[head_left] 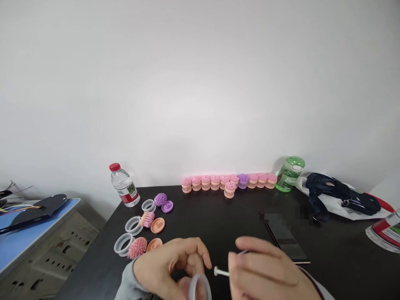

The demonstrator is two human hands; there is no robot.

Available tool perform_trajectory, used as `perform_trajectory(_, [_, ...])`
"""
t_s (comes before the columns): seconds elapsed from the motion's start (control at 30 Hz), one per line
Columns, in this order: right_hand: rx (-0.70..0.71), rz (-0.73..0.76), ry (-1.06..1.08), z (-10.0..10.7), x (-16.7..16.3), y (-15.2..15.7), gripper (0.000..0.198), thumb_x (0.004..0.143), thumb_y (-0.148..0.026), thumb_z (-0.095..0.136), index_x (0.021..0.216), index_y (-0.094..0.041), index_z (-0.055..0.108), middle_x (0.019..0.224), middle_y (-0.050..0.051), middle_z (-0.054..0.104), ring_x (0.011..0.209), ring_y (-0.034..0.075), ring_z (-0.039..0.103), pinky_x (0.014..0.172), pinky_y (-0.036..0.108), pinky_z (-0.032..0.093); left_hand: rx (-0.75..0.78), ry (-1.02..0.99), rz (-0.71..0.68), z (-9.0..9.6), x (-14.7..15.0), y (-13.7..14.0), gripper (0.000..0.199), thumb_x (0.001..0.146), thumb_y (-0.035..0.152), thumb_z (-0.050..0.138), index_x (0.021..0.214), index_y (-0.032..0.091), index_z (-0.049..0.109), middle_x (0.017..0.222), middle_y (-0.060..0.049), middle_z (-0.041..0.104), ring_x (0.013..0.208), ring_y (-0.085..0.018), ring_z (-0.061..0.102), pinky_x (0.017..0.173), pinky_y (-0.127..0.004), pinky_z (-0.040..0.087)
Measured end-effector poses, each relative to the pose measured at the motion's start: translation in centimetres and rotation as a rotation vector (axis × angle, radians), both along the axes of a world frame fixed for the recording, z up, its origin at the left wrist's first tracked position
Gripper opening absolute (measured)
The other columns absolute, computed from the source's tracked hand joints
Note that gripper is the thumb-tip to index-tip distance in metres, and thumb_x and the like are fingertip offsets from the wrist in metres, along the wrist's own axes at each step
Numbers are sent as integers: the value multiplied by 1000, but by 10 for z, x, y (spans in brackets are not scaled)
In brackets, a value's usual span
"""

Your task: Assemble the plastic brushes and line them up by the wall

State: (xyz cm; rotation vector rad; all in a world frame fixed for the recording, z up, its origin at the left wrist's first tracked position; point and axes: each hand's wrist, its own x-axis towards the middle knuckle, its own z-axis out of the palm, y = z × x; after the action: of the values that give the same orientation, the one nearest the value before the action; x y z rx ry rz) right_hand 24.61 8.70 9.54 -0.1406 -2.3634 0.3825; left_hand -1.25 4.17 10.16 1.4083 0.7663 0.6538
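Note:
Near the bottom edge, my left hand point(175, 264) is curled round a translucent plastic ring point(200, 287) with a peach-coloured part partly hidden behind it. To its right, my right hand point(265, 271) is closed on a small white pin point(221, 272). The pin's flat head points left, towards the ring, with a gap between them. Loose parts lie left of my left hand: a pink bristle head point(137, 248), a second pink bristle head point(148, 219), a purple bristle head point(160, 199), a peach disc point(158, 225), a purple disc point(167, 206) and a translucent ring point(133, 225).
Along the wall stands a row of pink bristle brushes point(205, 182), with one purple brush point(243, 181) among them. A water bottle point(125, 185) is at the left, a green bottle point(289, 174) at the right. A phone point(286, 237) and dark bag point(340, 193) lie on the right.

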Motion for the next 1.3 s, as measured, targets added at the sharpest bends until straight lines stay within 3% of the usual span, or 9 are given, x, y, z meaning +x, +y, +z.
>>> perform_trajectory(0.1, [-155, -190, 35, -5, 5, 20, 38, 87, -13, 64, 116, -36, 59, 118, 2, 67, 113, 26, 62, 104, 45, 49, 58, -132, 74, -9, -4, 5, 65, 62, 55, 84, 114, 24, 59, 92, -9, 70, 83, -25, 71, 69, -32, 51])
perform_trajectory(0.17, [-328, -302, -61, -16, -4, 39, 49, 79, -17, 71, 123, -27, 54, 122, 8, 62, 113, 28, 60, 96, 42, 52, 184, -130, 146, -7, -3, 5, 59, 67, 52, 81, 116, 26, 62, 105, -12, 67, 98, -31, 69, 78, -40, 53])
perform_trajectory(0.3, [-451, -376, -384, -63, -39, 72, 41, 66, -11, 75, 104, -21, 63, 105, 6, 64, 102, 29, 60, 90, 41, 50, 386, 48, 394, -3, 5, 6, 37, 77, 40, 76, 110, 25, 67, 110, -11, 61, 103, -29, 63, 80, -38, 51])
perform_trajectory(0.4, [-479, -378, -391, -99, -58, 83, 38, 65, -11, 76, 100, -19, 64, 102, 7, 63, 99, 28, 60, 87, 40, 51, 370, 80, 536, -20, 8, 13, 35, 75, 23, 76, 108, 25, 63, 113, -9, 60, 108, -27, 60, 83, -34, 49])
perform_trajectory(0.5, [-499, -384, -343, -114, -62, 88, 50, 66, -13, 78, 112, -18, 62, 113, 10, 62, 108, 29, 57, 94, 42, 49, 295, -30, 633, -51, 8, 25, 36, 70, 16, 77, 103, 21, 64, 104, -5, 61, 98, -23, 59, 84, -32, 47])
perform_trajectory(0.7, [-505, -318, -215, -93, -55, 81, 63, 70, -27, 83, 127, -21, 56, 128, 10, 60, 119, 28, 54, 104, 42, 46, 259, -136, 744, -95, 12, 33, 37, 71, 16, 79, 101, 23, 60, 98, 0, 58, 87, -16, 60, 80, -29, 47])
perform_trajectory(1.03, [-461, -169, -73, -75, -59, 57, 44, 77, -34, 80, 115, -19, 63, 97, 7, 69, 85, 23, 62, 77, 38, 57, 239, -176, 783, -90, 26, 27, 41, 59, 20, 88, 94, 22, 67, 96, -1, 63, 88, -19, 63, 80, -28, 50])
perform_trajectory(1.13, [-337, -146, -24, -70, -57, 52, 44, 79, -27, 78, 118, -19, 59, 102, 8, 67, 92, 25, 59, 82, 40, 56, 167, -166, 777, -90, 25, 26, 47, 57, 29, 89, 98, 19, 68, 91, -4, 68, 80, -19, 65, 74, -29, 52])
perform_trajectory(1.3, [-70, -60, 63, -55, -48, 46, 41, 89, 0, 52, 125, -21, 54, 118, 11, 61, 111, 26, 54, 94, 43, 50, 91, -50, 839, -90, 13, 25, 51, 88, 58, 49, 91, 11, 67, 66, -5, 63, 53, -15, 57, 51, -28, 48])
